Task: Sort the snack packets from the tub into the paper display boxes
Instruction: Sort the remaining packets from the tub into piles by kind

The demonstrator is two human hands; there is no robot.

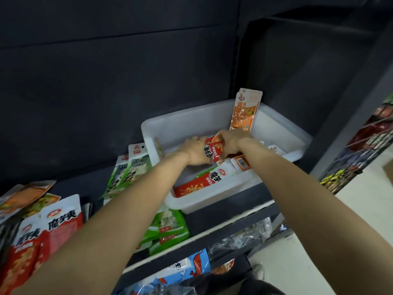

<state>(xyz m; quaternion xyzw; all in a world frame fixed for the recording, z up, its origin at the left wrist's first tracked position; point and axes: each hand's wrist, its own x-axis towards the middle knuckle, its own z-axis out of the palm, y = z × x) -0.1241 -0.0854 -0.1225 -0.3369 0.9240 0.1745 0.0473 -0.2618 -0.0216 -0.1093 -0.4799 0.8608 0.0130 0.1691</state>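
Both hands are inside the white tub [176,126] on the shelf. The left hand [196,151] and right hand [230,141] together grip one red packet [213,149], apparently to lift it clear for sorting. More packets [197,184] lie near in the tub; an orange packet [244,111] leans on the far wall.

We see a white translucent tub [282,133] against a dark grey shelf [234,213]. Inside it, a red-and-white packet [197,183] bears black characters, and an orange packet [244,111] stands at the far wall. To the left lie green packets [127,173]; nearest left, red-and-white packets [59,226]. Below, a blue bag [197,265] shows red fish.
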